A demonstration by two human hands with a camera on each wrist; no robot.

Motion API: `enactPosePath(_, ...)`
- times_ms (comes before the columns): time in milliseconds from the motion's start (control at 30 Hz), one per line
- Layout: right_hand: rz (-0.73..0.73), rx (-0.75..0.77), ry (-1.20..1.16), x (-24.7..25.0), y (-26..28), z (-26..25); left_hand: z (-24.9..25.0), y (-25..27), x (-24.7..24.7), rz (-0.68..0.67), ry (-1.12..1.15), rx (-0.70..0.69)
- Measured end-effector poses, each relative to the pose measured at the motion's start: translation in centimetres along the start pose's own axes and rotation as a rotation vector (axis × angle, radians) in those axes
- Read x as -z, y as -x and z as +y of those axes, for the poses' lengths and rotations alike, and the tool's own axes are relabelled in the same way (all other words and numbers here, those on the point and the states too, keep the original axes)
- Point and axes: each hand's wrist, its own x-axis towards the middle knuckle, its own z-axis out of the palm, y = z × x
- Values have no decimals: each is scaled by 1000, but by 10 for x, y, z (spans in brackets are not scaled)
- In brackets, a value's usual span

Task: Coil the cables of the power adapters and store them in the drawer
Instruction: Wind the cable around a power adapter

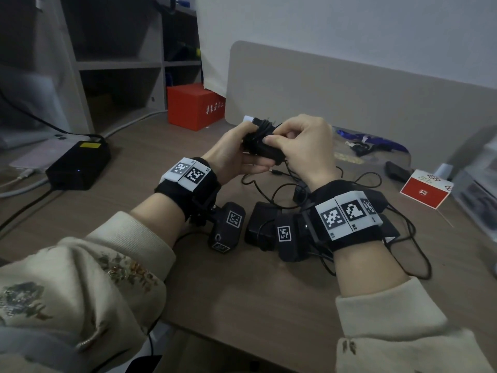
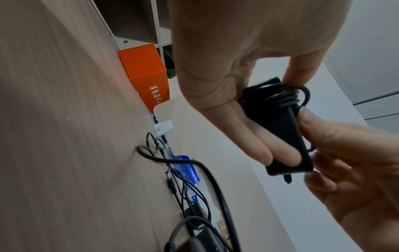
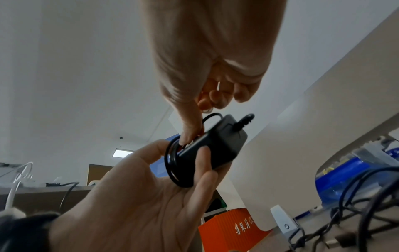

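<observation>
Holding the adapter (image 1: 265, 149) tight in your left hand (image 1: 231, 154) | your right hand (image 1: 304, 142) pinches the cable (image 2: 287, 98) | tuck its end under the loops beside your thumb.

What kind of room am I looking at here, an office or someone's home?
Most likely an office or workroom desk. A wood-look desk has a beige divider panel along its back edge, open shelving stands to the left, and loose power adapters with tangled cables lie on the desk.
</observation>
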Motion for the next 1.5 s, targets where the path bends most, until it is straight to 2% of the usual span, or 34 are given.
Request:
enactPosePath(200, 5, 24, -56, -2, 0, 1, 1, 0, -1, -11, -17, 14)
enactPosePath(367, -39, 39, 4, -7, 0, 2, -1, -1, -3, -48, -61, 36)
enactPosePath(600, -27, 65, 50, -7, -1, 2, -2, -2, -3, -28, 75, 107)
enactPosePath(733, -37, 103, 61, -7, 0, 3, -1, -3, -2, -11, 84, 97)
enactPosePath(900, -45, 101, 63, -5, 1, 4, -1, -1, -4, -61, 103, 123)
enactPosePath(1167, -27, 138, 267, -3, 4, -2, 0, 4, -8, -89, 234, 171)
enactPosePath(1300, -40, 126, 354, -2, 5, -4, 2, 6, -10, -85, 219, 161)
enactPosePath(1500, -76, 104, 288, -5, 5, -6, 4, 5, -8, -28, 76, 133)
